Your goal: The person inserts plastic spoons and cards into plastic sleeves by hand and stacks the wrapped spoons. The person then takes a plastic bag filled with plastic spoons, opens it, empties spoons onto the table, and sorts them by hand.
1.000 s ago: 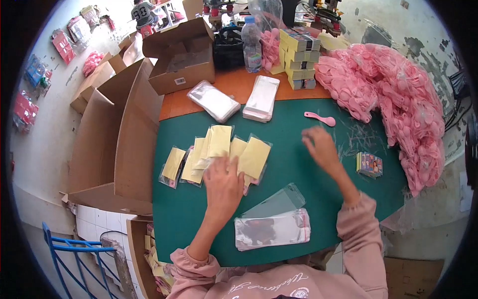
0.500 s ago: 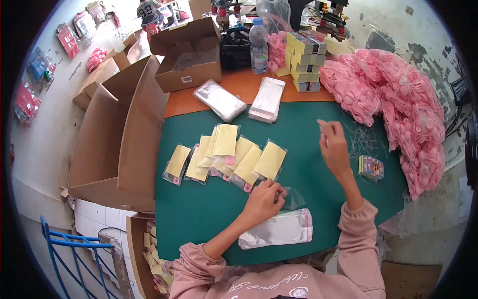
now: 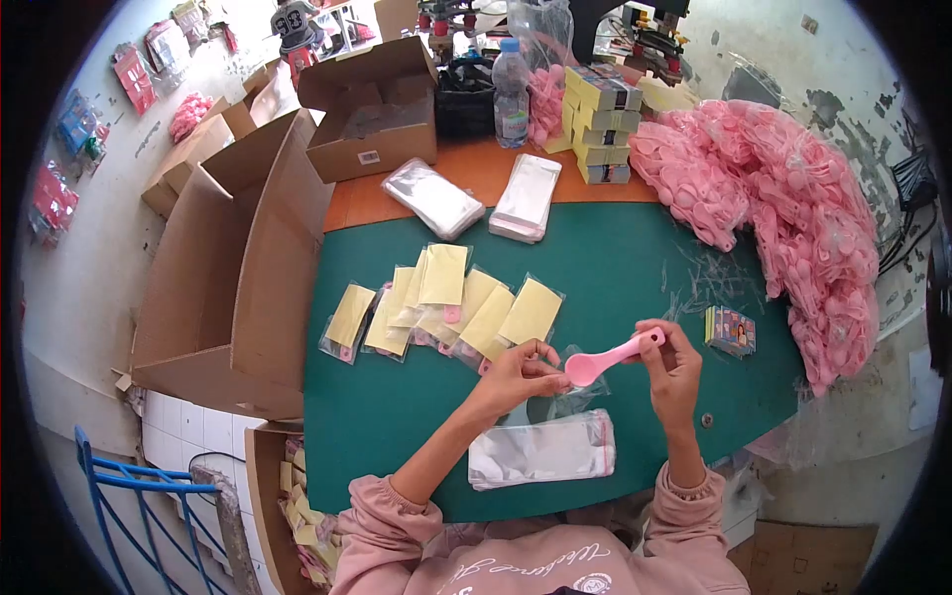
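Observation:
A pink plastic spoon [image 3: 615,359] is pinched near its handle end by my right hand [image 3: 674,375]. Its bowl points left, close to the fingertips of my left hand [image 3: 524,377]. Those fingers are closed on a small clear plastic bag [image 3: 585,399] that hangs by the spoon's bowl; whether the bowl is inside it I cannot tell. Below lies a stack of clear bags [image 3: 541,451]. Beyond my left hand, several packed bags with yellow cards [image 3: 442,275] overlap, pink ends showing in some. A small stack of printed cards [image 3: 730,330] is right of my right hand.
A heap of bagged pink spoons [image 3: 773,198] covers the right side of the table. At the back stand banded card stacks [image 3: 602,124], a water bottle [image 3: 511,94] and two bag stacks [image 3: 524,198]. An open carton [image 3: 283,258] borders the left edge.
My right hand has come down and toward my left hand, with the pink spoon now showing in it. The left hand has lifted slightly with the bag.

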`<move>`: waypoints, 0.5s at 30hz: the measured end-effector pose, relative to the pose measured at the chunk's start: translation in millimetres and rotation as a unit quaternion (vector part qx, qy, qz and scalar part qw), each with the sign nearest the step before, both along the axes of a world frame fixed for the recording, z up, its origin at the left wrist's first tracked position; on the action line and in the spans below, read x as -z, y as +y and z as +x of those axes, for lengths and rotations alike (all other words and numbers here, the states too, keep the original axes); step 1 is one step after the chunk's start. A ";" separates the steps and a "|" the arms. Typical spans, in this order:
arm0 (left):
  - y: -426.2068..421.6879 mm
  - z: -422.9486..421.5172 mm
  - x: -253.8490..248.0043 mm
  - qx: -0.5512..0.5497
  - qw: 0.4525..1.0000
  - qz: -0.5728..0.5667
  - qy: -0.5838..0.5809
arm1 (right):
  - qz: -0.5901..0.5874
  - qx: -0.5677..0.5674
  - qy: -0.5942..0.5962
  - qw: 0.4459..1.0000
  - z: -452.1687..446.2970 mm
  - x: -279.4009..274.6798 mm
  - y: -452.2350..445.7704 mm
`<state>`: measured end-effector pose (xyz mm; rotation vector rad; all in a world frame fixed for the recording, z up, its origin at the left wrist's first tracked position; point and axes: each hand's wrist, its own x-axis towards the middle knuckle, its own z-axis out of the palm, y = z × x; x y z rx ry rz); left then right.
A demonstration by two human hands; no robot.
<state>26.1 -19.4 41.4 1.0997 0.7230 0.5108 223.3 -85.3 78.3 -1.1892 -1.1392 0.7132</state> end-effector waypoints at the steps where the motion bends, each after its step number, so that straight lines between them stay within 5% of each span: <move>1: 0.5 -0.6 2.9 0.004 1.000 0.003 -0.005 | 0.002 -0.001 -0.001 1.000 -0.2 -0.5 0.3; 9: -5.7 2.7 -1.9 0.041 0.997 0.065 -0.013 | -0.082 -0.097 -0.024 0.992 -11.4 -1.4 4.8; 15: -3.0 -5.9 -2.3 0.132 0.991 -0.005 0.020 | -0.054 -0.041 0.013 0.998 -10.5 4.3 6.0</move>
